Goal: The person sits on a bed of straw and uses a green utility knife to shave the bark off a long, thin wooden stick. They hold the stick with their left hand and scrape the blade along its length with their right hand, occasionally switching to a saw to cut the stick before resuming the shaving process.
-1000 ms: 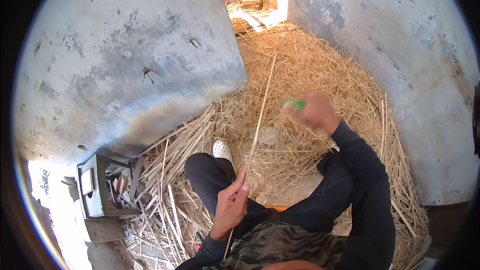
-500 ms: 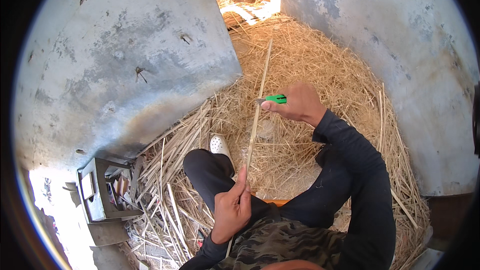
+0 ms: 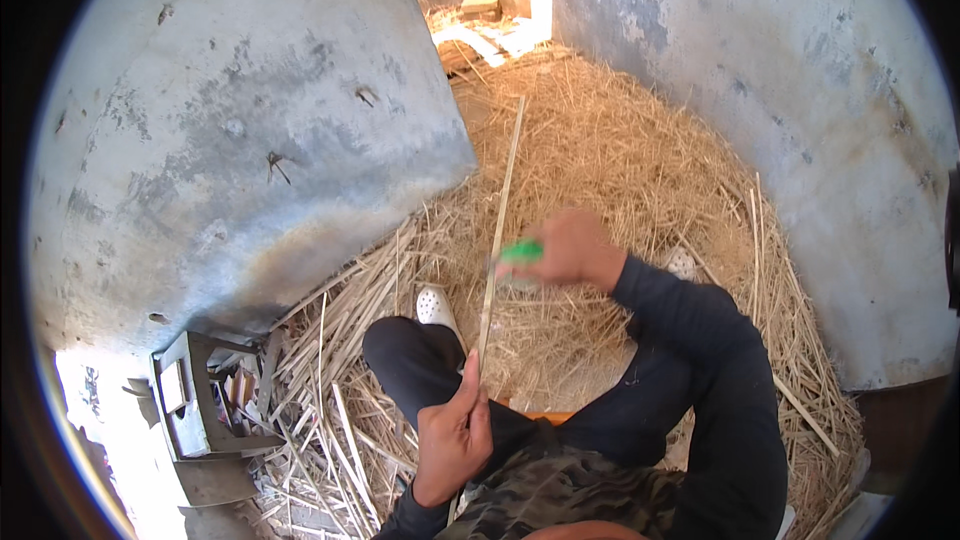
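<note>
The left hand (image 3: 452, 437) pinches the lower end of a long thin stick (image 3: 498, 235). The right hand (image 3: 570, 250), fingers closed around a green-handled knife (image 3: 520, 252), works mid-stick; shaving looks partway, its upper length over the straw (image 3: 620, 160) apparently left

Two hands are in view, the left hand (image 3: 452, 435) and the right hand (image 3: 570, 248), with one long thin cane (image 3: 497, 240) between them and one green-handled tool (image 3: 521, 252). Two white shoes show, one (image 3: 435, 306) by the dark trouser knee and one (image 3: 682, 261) past the right sleeve. One grey metal box (image 3: 190, 405) sits at lower left. One heap of straw (image 3: 620, 150) covers the floor between two grey plastered walls (image 3: 250, 130); its loose stalks are too many to count.
</note>
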Demonstrator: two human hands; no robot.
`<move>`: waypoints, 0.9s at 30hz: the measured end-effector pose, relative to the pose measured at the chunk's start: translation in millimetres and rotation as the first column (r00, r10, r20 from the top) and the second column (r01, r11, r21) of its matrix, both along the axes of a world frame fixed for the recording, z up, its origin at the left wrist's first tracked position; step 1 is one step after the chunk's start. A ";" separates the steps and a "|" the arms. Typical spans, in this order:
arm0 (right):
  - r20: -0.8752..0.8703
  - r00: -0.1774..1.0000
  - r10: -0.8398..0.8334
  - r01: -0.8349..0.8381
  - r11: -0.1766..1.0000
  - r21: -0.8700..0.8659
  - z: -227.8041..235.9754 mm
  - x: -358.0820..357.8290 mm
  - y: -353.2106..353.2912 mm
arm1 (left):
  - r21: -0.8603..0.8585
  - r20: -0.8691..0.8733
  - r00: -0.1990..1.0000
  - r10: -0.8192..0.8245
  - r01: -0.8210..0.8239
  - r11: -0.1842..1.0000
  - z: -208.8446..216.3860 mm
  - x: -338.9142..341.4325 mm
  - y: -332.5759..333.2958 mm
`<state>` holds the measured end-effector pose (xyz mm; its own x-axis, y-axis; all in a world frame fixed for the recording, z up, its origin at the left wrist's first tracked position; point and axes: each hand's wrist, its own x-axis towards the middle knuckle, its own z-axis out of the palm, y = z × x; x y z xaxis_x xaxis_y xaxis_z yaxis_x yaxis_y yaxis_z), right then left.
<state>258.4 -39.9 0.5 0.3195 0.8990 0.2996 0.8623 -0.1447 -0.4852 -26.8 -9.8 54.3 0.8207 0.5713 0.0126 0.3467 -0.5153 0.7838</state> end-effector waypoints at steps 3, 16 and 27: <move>-0.081 0.972 -0.223 0.214 0.971 -0.106 15.4 51.3 3.3 | -0.050 -0.017 0.999 -0.034 0.033 0.998 3.7 -0.3 -4.0; 0.162 0.986 0.033 -0.031 0.999 -0.014 -0.7 -20.5 -16.9 | -0.126 0.037 0.999 -0.012 0.017 0.992 4.5 -6.1 -5.8; 0.307 0.952 -0.015 -0.054 0.975 0.217 -5.2 3.4 -10.8 | -0.125 0.107 0.994 -0.027 0.041 0.991 -5.6 -10.9 -10.8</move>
